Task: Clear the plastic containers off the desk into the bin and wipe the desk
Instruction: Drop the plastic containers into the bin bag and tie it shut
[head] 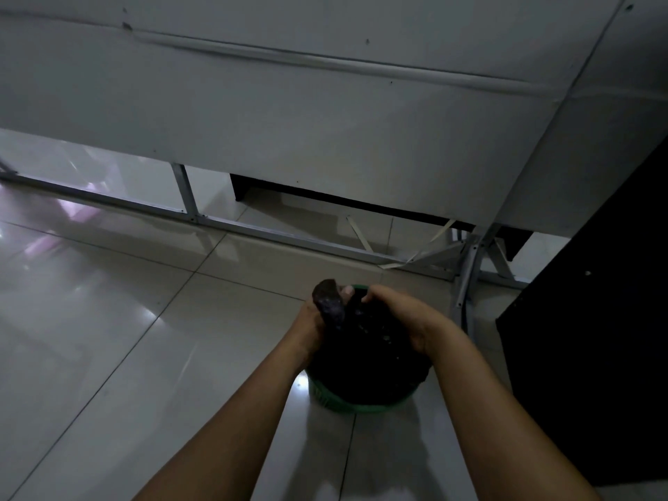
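Note:
A green bin (pixel 361 405) stands on the tiled floor, lined with a black plastic bag (pixel 368 352) that fills its top. My left hand (pixel 314 316) grips a bunched end of the bag at the bin's far left rim, the twisted end sticking up above my fingers. My right hand (pixel 405 316) grips the bag's upper right side, fingers curled into the plastic. No plastic containers or desk top are visible; what is inside the bag is hidden.
A white partition wall (pixel 325 121) on a metal frame (pixel 289 238) runs behind the bin. A metal leg (pixel 468 280) stands just right of the bin. A black cabinet side (pixel 596 338) rises at the right. Glossy floor tiles (pixel 126 338) spread left.

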